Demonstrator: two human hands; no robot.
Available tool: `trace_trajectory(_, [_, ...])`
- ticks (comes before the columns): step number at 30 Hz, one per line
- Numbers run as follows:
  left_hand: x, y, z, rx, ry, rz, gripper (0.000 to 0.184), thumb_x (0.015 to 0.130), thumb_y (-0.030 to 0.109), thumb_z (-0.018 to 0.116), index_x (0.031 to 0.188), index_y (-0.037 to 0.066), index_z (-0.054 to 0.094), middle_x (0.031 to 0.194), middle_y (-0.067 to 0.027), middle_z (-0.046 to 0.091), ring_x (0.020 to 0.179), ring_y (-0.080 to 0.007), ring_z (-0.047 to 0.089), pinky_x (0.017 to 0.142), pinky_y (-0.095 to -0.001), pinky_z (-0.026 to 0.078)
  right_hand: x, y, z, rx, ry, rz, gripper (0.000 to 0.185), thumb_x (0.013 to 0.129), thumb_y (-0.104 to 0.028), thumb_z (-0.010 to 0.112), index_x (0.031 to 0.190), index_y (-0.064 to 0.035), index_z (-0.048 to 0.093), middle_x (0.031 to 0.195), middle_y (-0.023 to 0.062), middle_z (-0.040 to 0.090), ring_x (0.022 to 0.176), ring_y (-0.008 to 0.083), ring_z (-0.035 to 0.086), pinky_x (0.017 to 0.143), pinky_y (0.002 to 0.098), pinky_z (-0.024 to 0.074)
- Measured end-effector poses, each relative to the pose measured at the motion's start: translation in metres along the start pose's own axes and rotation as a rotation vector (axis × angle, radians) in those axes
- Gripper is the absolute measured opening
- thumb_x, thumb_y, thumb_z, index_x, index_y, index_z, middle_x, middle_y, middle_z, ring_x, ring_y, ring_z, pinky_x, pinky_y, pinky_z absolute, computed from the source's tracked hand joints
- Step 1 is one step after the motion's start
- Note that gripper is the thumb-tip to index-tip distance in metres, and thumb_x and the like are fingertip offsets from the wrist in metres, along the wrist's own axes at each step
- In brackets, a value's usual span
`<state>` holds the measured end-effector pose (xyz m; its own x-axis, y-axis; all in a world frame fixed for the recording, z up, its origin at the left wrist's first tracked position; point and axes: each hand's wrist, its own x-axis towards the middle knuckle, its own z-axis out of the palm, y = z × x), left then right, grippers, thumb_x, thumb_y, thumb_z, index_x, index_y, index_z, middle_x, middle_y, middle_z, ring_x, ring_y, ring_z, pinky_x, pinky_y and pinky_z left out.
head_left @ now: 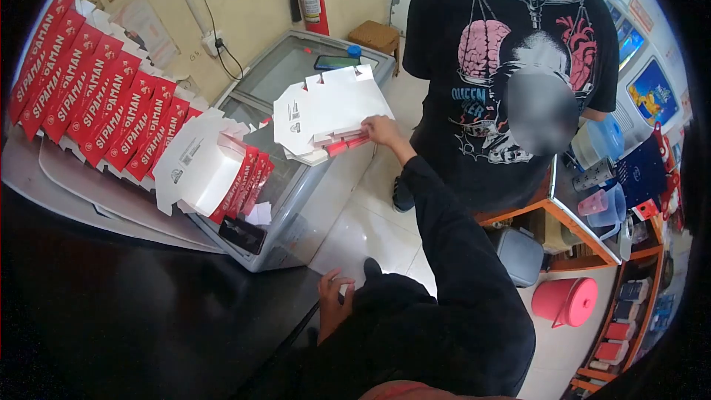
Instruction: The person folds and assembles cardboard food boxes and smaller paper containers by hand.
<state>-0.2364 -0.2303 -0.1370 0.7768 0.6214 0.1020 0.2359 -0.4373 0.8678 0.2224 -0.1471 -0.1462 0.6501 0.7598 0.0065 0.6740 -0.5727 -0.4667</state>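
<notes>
My right hand [380, 130] reaches out over the freezer and grips the near right edge of a small pile of flat white cardboard box blanks [333, 107]. Red printed edges show under the white sheets by my fingers. My left hand [335, 305] hangs low near my body, fingers loosely bent and apart, with nothing in it. On the left of the freezer stands a folded white and red box [194, 167], its flap up, beside several nested red ones. A long row of red boxes lettered "SI PAMAN" [104, 104] leans further left.
Beneath the blanks is a glass-topped chest freezer [296, 211], with a phone [339, 63] at its back and a dark object [242, 234] at its front corner. A person in a black printed shirt [444, 22] stands close on the right. A pink bucket [565, 301] sits on the floor.
</notes>
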Motion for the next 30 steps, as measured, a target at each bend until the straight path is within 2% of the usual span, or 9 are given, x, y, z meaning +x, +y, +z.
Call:
trace_trajectory(7, [0.001, -0.013, 0.003, -0.007, -0.038, 0.028, 0.011, 0.087, 0.013, 0.066, 0.098, 0.008, 0.066, 0.122, -0.0176, 0.053, 0.114, -0.0369, 0.049, 0.097, -0.0474, 0.037, 0.032, 0.015, -0.001, 0.093, -0.146, 0.067, 0.025, 0.082, -0.031, 0.066, 0.1, -0.0171, 0.075, 0.101, 0.0099, 0.072, 0.093, 0.0284, 0.069, 0.086, 0.0394, 0.0531])
trace_trajectory(10, [-0.001, -0.007, 0.001, -0.011, -0.057, -0.007, 0.011, 0.087, 0.012, 0.066, 0.098, 0.008, 0.066, 0.122, -0.0176, 0.053, 0.114, -0.0368, 0.049, 0.098, -0.0473, 0.037, 0.032, 0.012, -0.004, 0.067, -0.106, -0.009, 0.024, 0.084, -0.031, 0.065, 0.097, -0.0139, 0.075, 0.096, 0.0129, 0.072, 0.09, 0.0311, 0.069, 0.083, 0.0407, 0.0536])
trace_trajectory(13, [0.0, -0.005, 0.001, 0.011, -0.059, 0.011, 0.011, 0.087, 0.012, 0.065, 0.097, 0.008, 0.066, 0.121, -0.0169, 0.054, 0.114, -0.0364, 0.05, 0.098, -0.0463, 0.038, 0.022, -0.002, -0.006, -0.116, 0.075, -0.024, 0.024, 0.088, -0.031, 0.063, 0.093, -0.0104, 0.073, 0.09, 0.0157, 0.071, 0.086, 0.0347, 0.068, 0.08, 0.0437, 0.0537])
trace_trajectory(16, [0.001, -0.007, 0.0, 0.007, -0.072, 0.005, 0.011, 0.087, 0.011, 0.065, 0.097, 0.008, 0.067, 0.121, -0.0165, 0.054, 0.115, -0.0361, 0.05, 0.097, -0.0453, 0.039, 0.022, -0.011, 0.0, -0.106, 0.248, -0.024, 0.024, 0.09, -0.03, 0.061, 0.09, -0.0083, 0.071, 0.088, 0.0178, 0.069, 0.083, 0.0379, 0.066, 0.076, 0.0474, 0.0528])
trace_trajectory(20, [0.001, -0.01, 0.002, -0.01, -0.074, 0.001, 0.01, 0.087, 0.01, 0.065, 0.096, 0.007, 0.067, 0.119, -0.0169, 0.056, 0.112, -0.0357, 0.052, 0.095, -0.0452, 0.04, 0.028, -0.03, 0.0, 0.154, 0.538, -0.133, 0.021, 0.093, -0.022, 0.057, 0.089, -0.0036, 0.065, 0.084, 0.0202, 0.066, 0.078, 0.0405, 0.064, 0.07, 0.0492, 0.0499])
trace_trajectory(24, [-0.001, -0.024, 0.005, -0.041, -0.051, 0.028, 0.01, 0.086, 0.009, 0.065, 0.096, 0.007, 0.067, 0.115, -0.0172, 0.058, 0.108, -0.0358, 0.054, 0.094, -0.0455, 0.041, 0.007, -0.071, -0.03, 0.385, 0.842, -0.285, 0.01, 0.094, -0.01, 0.055, 0.093, -0.0016, 0.061, 0.077, 0.0198, 0.064, 0.07, 0.0377, 0.064, 0.064, 0.042, 0.0503])
trace_trajectory(25, [-0.001, -0.021, 0.005, -0.043, -0.029, 0.023, 0.01, 0.086, 0.008, 0.064, 0.096, 0.006, 0.067, 0.115, -0.0172, 0.058, 0.108, -0.0358, 0.055, 0.093, -0.0454, 0.041, -0.002, -0.08, -0.037, 0.411, 0.902, -0.313, 0.007, 0.094, -0.004, 0.055, 0.096, -0.0003, 0.06, 0.076, 0.0168, 0.065, 0.067, 0.0292, 0.067, 0.062, 0.0359, 0.0514])
trace_trajectory(28, [0.002, -0.005, 0.0, -0.035, 0.021, 0.036, 0.01, 0.086, 0.007, 0.064, 0.095, 0.005, 0.067, 0.114, -0.0169, 0.059, 0.106, -0.0353, 0.055, 0.093, -0.045, 0.042, -0.06, -0.112, -0.061, 0.705, 0.808, -0.287, 0.01, 0.092, -0.001, 0.056, 0.101, 0.0, 0.061, 0.083, 0.0164, 0.065, 0.072, 0.0268, 0.067, 0.063, 0.0359, 0.0519])
trace_trajectory(30, [0.003, 0.002, -0.003, -0.008, 0.031, 0.091, 0.009, 0.086, 0.006, 0.064, 0.095, 0.005, 0.067, 0.114, -0.0165, 0.059, 0.106, -0.0346, 0.055, 0.092, -0.0444, 0.042, -0.114, -0.129, -0.075, 0.667, 0.786, -0.3, 0.012, 0.092, -0.001, 0.057, 0.102, 0.0008, 0.061, 0.082, 0.0146, 0.065, 0.069, 0.0216, 0.066, 0.062, 0.0317, 0.0519])
